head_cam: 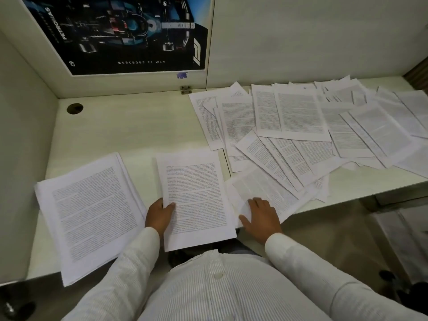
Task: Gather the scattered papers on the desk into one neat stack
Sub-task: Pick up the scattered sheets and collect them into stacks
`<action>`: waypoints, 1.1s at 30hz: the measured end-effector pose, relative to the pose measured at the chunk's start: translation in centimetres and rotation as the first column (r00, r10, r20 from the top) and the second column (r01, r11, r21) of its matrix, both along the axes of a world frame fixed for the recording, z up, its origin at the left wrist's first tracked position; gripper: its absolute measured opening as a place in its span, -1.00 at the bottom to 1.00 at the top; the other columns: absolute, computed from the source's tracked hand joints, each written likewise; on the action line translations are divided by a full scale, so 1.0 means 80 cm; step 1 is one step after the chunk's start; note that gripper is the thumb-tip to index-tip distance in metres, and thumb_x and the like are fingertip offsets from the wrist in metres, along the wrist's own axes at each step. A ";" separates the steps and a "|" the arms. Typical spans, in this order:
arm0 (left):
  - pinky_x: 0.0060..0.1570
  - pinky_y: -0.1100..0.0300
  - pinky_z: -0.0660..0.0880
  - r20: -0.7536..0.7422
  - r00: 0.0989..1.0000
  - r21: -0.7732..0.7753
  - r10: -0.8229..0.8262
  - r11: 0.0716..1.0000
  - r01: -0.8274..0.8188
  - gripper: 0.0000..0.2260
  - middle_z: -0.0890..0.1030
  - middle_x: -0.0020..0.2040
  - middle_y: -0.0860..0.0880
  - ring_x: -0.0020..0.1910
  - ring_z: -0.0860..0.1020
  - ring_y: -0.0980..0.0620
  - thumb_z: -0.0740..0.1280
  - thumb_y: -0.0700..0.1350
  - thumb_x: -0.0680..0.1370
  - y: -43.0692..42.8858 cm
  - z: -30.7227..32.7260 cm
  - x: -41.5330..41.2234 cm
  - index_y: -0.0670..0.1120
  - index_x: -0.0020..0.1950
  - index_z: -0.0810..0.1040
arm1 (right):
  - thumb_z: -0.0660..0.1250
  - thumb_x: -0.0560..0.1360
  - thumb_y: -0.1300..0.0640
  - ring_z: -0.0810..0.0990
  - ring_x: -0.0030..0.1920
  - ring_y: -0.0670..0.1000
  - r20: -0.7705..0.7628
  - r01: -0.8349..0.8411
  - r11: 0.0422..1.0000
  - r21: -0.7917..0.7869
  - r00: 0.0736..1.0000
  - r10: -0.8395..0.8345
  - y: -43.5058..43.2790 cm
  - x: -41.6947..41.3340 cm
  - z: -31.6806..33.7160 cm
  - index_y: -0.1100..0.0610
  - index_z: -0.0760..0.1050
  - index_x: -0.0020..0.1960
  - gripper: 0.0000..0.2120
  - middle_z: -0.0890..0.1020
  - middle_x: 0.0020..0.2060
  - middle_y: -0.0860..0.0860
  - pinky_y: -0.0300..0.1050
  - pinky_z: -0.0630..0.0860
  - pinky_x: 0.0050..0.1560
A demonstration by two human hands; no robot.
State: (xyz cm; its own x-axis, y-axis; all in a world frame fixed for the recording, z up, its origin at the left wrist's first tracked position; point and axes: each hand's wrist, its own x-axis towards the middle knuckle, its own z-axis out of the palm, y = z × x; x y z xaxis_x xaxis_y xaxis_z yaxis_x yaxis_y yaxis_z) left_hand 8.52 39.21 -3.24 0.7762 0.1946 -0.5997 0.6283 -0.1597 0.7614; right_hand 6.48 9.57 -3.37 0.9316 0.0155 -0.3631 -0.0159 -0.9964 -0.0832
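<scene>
A thick stack of printed papers point(90, 214) lies at the desk's front left, overhanging the edge. My left hand point(159, 216) grips the left edge of a smaller bundle of sheets point(196, 195) in front of me, thumb on top. My right hand point(261, 216) rests flat with spread fingers on a loose sheet point(259, 191) just right of the bundle. Many scattered sheets point(301, 126) overlap across the right half of the desk.
The pale desk point(120, 130) has a round cable hole point(74, 108) at back left. A dark racing-car poster point(125, 33) hangs on the back wall. A side panel point(20, 135) closes the left. Floor and boxes point(398, 237) lie below right.
</scene>
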 end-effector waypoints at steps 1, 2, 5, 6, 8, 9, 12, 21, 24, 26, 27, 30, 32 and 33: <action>0.14 0.18 0.42 0.003 1.000 0.000 0.012 1.000 -0.012 -0.68 0.56 0.29 -0.05 0.10 0.53 -0.01 0.26 -0.08 0.65 -0.002 0.000 -0.004 -0.09 0.40 0.47 | 0.18 0.60 -0.19 0.34 0.40 0.09 -0.007 -0.007 0.999 0.049 1.000 0.007 -0.009 -0.010 -0.002 0.11 0.28 0.49 -0.43 0.36 0.45 0.05 -0.01 0.28 0.39; 0.15 0.16 0.42 0.007 1.000 0.001 0.022 1.000 -0.022 -0.68 0.56 0.28 -0.04 0.10 0.53 -0.01 0.26 -0.08 0.65 -0.005 -0.001 -0.007 -0.08 0.40 0.47 | 0.21 0.60 -0.17 0.36 0.40 0.08 -0.006 0.011 0.992 0.123 1.000 -0.010 -0.018 -0.020 -0.002 0.11 0.34 0.46 -0.46 0.39 0.44 0.03 -0.03 0.27 0.40; 0.16 0.11 0.45 0.009 0.998 -0.005 0.056 0.998 -0.056 -0.68 0.57 0.24 -0.05 0.09 0.54 -0.05 0.25 -0.08 0.65 -0.008 -0.001 -0.018 -0.07 0.40 0.47 | 0.34 0.56 -0.07 0.49 0.28 0.07 0.121 0.242 0.898 0.367 0.945 -0.304 -0.033 -0.041 0.004 0.12 0.48 0.29 -0.61 0.48 0.30 0.02 -0.05 0.41 0.31; 0.17 0.09 0.46 0.008 0.998 -0.002 0.061 0.998 -0.061 -0.68 0.58 0.24 -0.05 0.10 0.55 -0.06 0.26 -0.07 0.65 -0.009 -0.002 -0.022 -0.07 0.40 0.48 | 0.38 0.54 -0.03 0.51 0.23 0.08 0.161 0.386 0.814 0.435 0.856 -0.492 -0.034 -0.045 0.009 0.12 0.47 0.28 -0.62 0.47 0.26 0.03 -0.03 0.48 0.24; 0.21 0.06 0.46 0.008 0.997 0.004 0.071 0.997 -0.071 -0.68 0.57 0.23 -0.04 0.11 0.54 -0.06 0.26 -0.07 0.65 -0.012 -0.003 -0.026 -0.07 0.40 0.47 | 0.46 0.49 0.02 0.53 0.19 0.10 0.036 0.665 0.483 0.569 0.567 -0.823 -0.039 -0.047 0.013 0.18 0.42 0.32 -0.52 0.47 0.27 0.07 -0.04 0.53 0.15; 0.23 0.04 0.46 0.006 0.997 0.007 0.080 0.997 -0.080 -0.67 0.56 0.22 -0.02 0.12 0.54 -0.06 0.27 -0.07 0.64 -0.014 -0.002 -0.028 -0.07 0.41 0.47 | 0.50 0.47 0.05 0.58 0.14 0.10 -0.143 0.735 0.250 0.630 0.426 -0.893 -0.042 -0.046 0.011 0.21 0.45 0.31 -0.51 0.53 0.25 0.08 -0.04 0.55 0.13; 0.25 0.04 0.45 0.013 0.995 0.010 0.101 0.995 -0.101 -0.67 0.55 0.22 -0.02 0.11 0.53 -0.05 0.26 -0.08 0.65 -0.023 0.001 -0.033 -0.07 0.41 0.46 | 0.50 0.47 0.08 0.68 0.01 0.14 -0.611 0.759 -0.240 0.605 0.249 -0.752 -0.051 -0.039 0.001 0.19 0.58 0.17 -0.67 0.69 0.07 0.12 0.05 0.66 0.00; 0.18 0.08 0.44 -0.033 0.940 -0.054 0.338 0.939 -0.340 -0.66 0.57 0.21 -0.07 0.09 0.54 -0.09 0.30 -0.15 0.63 -0.048 0.012 -0.071 -0.10 0.41 0.47 | 0.39 0.56 0.21 0.58 -0.24 0.04 -0.708 0.683 -0.309 0.662 0.435 -0.556 -0.093 -0.042 0.029 0.21 0.54 0.18 -0.79 0.64 -0.08 0.12 -0.16 0.54 -0.39; 0.19 0.05 0.44 -0.087 0.903 -0.069 0.420 0.902 -0.426 -0.65 0.57 0.23 -0.07 0.10 0.54 -0.11 0.32 -0.17 0.62 -0.060 0.015 -0.096 -0.12 0.41 0.46 | 0.38 0.56 0.20 0.68 -0.08 0.09 -0.724 0.690 -0.257 0.676 0.560 -0.402 -0.103 -0.055 0.047 0.19 0.57 0.18 -0.79 0.70 -0.02 0.09 -0.16 0.59 -0.31; 0.22 0.01 0.45 -0.114 0.899 -0.061 0.422 0.901 -0.430 -0.64 0.57 0.26 -0.10 0.11 0.55 -0.13 0.33 -0.17 0.61 -0.070 0.016 -0.113 -0.13 0.41 0.47 | 0.39 0.55 0.17 0.70 0.04 0.06 -0.687 0.693 -0.099 0.714 0.666 -0.290 -0.108 -0.064 0.051 0.15 0.60 0.19 -0.78 0.73 0.03 0.04 -0.13 0.63 -0.07; 0.24 -0.03 0.46 -0.127 0.902 -0.056 0.412 0.905 -0.421 -0.65 0.58 0.27 -0.12 0.13 0.56 -0.15 0.33 -0.16 0.61 -0.076 0.018 -0.121 -0.13 0.40 0.47 | 0.40 0.55 0.14 0.70 0.06 0.02 -0.657 0.679 0.016 0.734 0.716 -0.233 -0.110 -0.067 0.053 0.11 0.61 0.19 -0.78 0.72 0.06 0.02 -0.11 0.62 0.02; 0.24 -0.09 0.47 -0.146 0.913 -0.064 0.380 0.918 -0.392 -0.69 0.60 0.21 -0.11 0.12 0.57 -0.17 0.33 -0.15 0.61 -0.100 0.030 -0.135 -0.10 0.36 0.50 | 0.40 0.55 0.07 0.69 0.08 -0.08 -0.559 0.549 0.338 0.764 0.825 -0.077 -0.118 -0.063 0.053 0.03 0.60 0.22 -0.76 0.70 0.11 -0.07 -0.08 0.61 0.13; 0.15 -0.07 0.52 -0.153 0.921 -0.070 0.358 0.926 -0.371 -0.71 0.63 0.14 -0.10 0.06 0.60 -0.15 0.34 -0.15 0.60 -0.116 0.036 -0.139 -0.09 0.32 0.53 | 0.39 0.56 0.04 0.67 0.10 -0.11 -0.503 0.440 0.481 0.759 0.864 0.003 -0.123 -0.052 0.048 0.03 0.60 0.25 -0.73 0.69 0.13 -0.09 -0.09 0.59 0.17; 0.06 -0.04 0.55 -0.156 0.925 -0.082 0.347 0.928 -0.362 -0.73 0.65 0.10 -0.09 0.03 0.62 -0.14 0.34 -0.15 0.60 -0.124 0.037 -0.140 -0.09 0.30 0.54 | 0.38 0.57 0.03 0.66 0.11 -0.10 -0.486 0.403 0.526 0.749 0.874 0.023 -0.126 -0.045 0.045 0.04 0.59 0.27 -0.72 0.68 0.14 -0.09 -0.09 0.58 0.18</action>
State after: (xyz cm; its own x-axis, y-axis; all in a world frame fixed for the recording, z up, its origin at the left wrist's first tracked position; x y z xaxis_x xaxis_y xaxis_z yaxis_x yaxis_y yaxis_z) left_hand -2.71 29.33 -0.28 0.5775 0.3708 -0.7274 0.7275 0.1706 0.6645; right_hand 2.88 -0.48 0.23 0.7213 0.3382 -0.6044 -0.4376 -0.4539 -0.7762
